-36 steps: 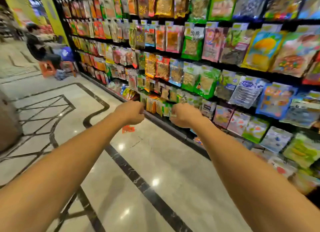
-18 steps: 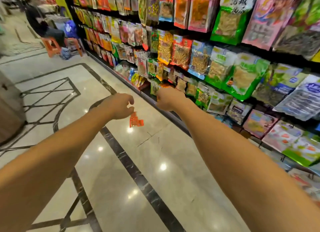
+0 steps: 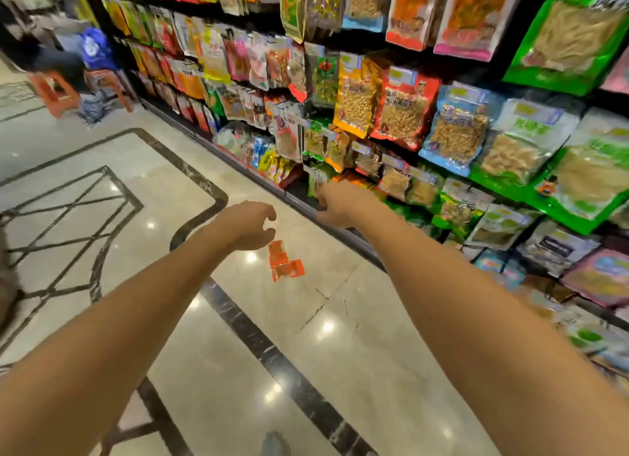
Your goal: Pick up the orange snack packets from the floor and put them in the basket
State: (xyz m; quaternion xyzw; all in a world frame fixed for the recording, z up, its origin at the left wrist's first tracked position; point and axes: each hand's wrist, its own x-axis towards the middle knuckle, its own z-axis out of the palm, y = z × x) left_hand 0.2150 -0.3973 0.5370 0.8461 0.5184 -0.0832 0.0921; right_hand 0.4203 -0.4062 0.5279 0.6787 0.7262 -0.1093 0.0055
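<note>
Curling loosely, my left fingers (image 3: 267, 213) held nothing, thumb and forefinger apart in a half-open claw. The orange snack packets (image 3: 285, 264) lay on the floor (image 3: 340, 370) just below and right of those fingertips, near but not touched. They looked like two, overlapping: the upper one with its long axis running away from me, the lower one turned crosswise. My left hand (image 3: 245, 226) was plainly the nearer, so I judged it the one to drop and pinch. My right hand (image 3: 337, 204) hung further right, at the foot of the shelf (image 3: 252, 171). Its back faced the camera and its fingers were mostly hidden, so I couldn't tell if it held anything. Both forearms reached straight ahead, left wrist bent downward. No basket was in view.
</note>
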